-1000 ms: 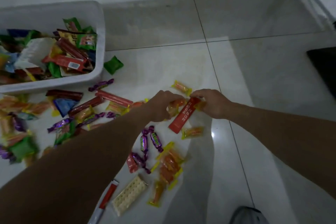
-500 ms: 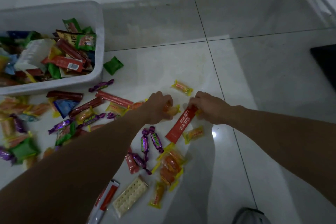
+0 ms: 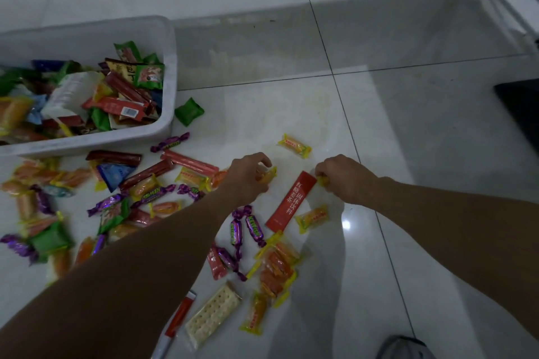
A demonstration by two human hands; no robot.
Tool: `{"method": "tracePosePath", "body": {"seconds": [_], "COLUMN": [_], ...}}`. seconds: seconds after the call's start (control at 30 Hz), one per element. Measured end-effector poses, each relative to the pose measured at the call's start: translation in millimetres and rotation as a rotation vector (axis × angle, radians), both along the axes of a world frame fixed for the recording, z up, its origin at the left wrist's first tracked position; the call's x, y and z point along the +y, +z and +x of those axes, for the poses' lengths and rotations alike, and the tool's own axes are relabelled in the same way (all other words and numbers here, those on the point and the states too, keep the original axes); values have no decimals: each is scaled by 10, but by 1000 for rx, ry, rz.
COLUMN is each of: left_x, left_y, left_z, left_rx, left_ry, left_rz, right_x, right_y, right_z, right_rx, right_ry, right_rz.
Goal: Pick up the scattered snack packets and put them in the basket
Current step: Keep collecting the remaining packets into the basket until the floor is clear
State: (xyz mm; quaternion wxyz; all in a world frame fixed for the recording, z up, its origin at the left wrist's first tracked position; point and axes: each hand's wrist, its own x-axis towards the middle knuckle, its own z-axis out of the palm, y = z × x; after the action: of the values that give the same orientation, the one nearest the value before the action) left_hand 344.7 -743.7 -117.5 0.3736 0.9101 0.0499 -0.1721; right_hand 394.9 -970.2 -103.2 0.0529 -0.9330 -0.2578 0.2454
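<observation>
Snack packets (image 3: 189, 161) are lying scattered on the tiled floor (image 3: 291, 102), most toward its left edge beside the white basket (image 3: 170, 67) (already part-filled). Left hand (image 3: 248, 178) is curling round 1 orange packet (image 3: 267, 176). Right hand (image 3: 347, 179) is pinching 1 yellow packet (image 3: 322, 181), touching a red sachet (image 3: 291, 202) lying flat between both hands.

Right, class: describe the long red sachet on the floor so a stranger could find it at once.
Find the white basket at left, then look right along the floor. The red sachet lies between the left hand and right hand. Unlike the small yellow candies around it, it is a long flat strip with white characters.
</observation>
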Motion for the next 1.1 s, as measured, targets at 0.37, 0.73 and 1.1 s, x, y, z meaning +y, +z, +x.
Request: {"method": "tracePosePath", "body": {"seconds": [0.37,0.73,1.1], "left_x": [173,957,1961], "left_y": [389,1353,1595], "left_z": [83,-33,-343], "left_rx": [-77,-400,-455], "left_ry": [306,535,849], "left_rz": [-285,-414,-477], "right_x": [384,1610,2873], "right_y": [407,1105,1538], "right_z": [61,104,130], "right_rx": [31,157,179], "right_ry": [-630,-763,-624], "right_rz": [623,1032,1018]}}
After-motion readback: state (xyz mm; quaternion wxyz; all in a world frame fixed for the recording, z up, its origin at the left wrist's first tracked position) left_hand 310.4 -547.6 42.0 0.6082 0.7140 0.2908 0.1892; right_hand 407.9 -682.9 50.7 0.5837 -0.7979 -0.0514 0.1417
